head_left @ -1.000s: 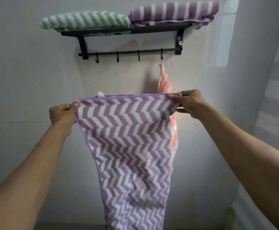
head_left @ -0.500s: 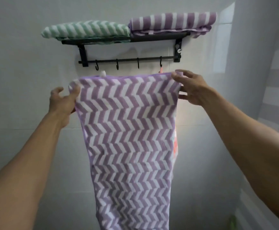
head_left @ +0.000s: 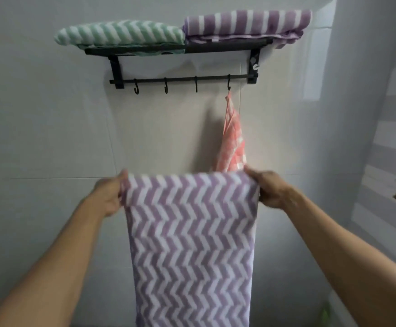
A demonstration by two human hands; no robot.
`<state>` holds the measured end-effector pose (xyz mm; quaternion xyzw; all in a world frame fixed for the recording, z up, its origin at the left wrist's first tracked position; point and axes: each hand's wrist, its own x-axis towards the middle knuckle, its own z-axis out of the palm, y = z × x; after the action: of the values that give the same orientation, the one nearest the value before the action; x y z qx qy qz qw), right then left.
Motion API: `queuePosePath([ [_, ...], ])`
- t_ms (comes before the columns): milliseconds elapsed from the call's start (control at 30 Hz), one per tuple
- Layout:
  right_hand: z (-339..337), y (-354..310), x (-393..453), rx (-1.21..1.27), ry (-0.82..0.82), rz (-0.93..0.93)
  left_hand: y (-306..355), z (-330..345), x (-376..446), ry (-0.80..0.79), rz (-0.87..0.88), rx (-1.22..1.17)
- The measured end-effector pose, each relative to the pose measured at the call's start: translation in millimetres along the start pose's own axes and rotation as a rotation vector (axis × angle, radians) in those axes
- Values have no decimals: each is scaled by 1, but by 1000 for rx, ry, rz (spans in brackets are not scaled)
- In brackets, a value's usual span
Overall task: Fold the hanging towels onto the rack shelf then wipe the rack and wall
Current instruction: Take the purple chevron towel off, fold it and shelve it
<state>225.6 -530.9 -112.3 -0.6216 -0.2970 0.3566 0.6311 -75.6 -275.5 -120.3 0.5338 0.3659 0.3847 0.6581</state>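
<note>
A black metal wall rack [head_left: 168, 50] sits high on the far tiled wall [head_left: 39, 114]. On its shelf a folded green chevron towel [head_left: 119, 33] lies left, touching a folded purple striped towel [head_left: 246, 23] on the right. Below, a pink checked towel [head_left: 232, 140] hangs from the rightmost hook [head_left: 228, 84]. Nearer, a purple chevron towel [head_left: 192, 244] hangs between the left hand [head_left: 108, 194] and right hand [head_left: 268, 190], in front of the pink towel's lower part.
</note>
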Motion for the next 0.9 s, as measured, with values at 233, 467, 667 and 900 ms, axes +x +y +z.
queuePosePath([
  [233,-21,58,-27,-215,-246,169,-60,-13,-48,-195,-83,244],
  [467,-22,33,-11,42,-249,52,-25,-2,-34,-242,46,28],
  [667,-21,54,-10,0,-248,70,-39,-5,-31,-108,-10,-81],
  [900,-20,49,-18,-137,-250,75,-78,-14,-44,50,-61,236],
])
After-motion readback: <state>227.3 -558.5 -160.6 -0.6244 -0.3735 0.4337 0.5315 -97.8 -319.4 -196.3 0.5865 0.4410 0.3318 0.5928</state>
